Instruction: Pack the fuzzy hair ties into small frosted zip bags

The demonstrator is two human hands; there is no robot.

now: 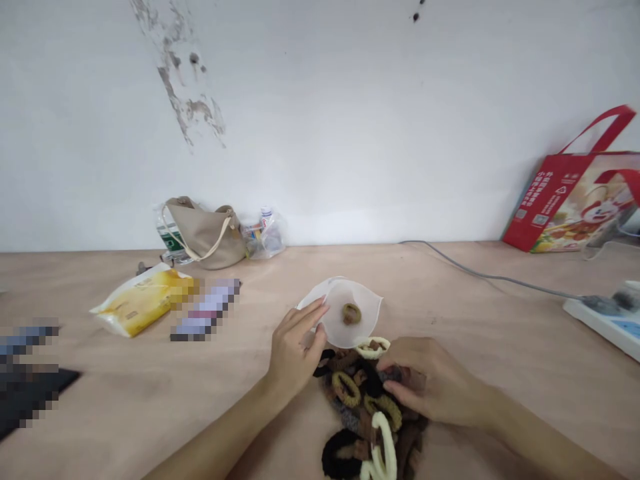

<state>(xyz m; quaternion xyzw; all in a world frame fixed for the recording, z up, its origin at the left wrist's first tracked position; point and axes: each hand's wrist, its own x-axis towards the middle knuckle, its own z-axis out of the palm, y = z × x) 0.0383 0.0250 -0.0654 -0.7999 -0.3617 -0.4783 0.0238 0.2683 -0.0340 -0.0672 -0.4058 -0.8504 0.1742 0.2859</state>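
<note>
Much lies loose: my left hand [298, 341] is at the white pouch [369, 313]'s left side, thumb and fingers parted, any pinch unclear; just one olive hair tie [352, 321] shows there; the pile of others [371, 388] lies outside, where my right hand [424, 379] curls narrowly, its hold hidden.

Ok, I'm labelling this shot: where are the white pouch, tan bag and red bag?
White pouch [371, 309]: head view, bare right part.
Tan bag [212, 233]: head view, middle of body.
Red bag [575, 205]: head view, printed front.
</note>
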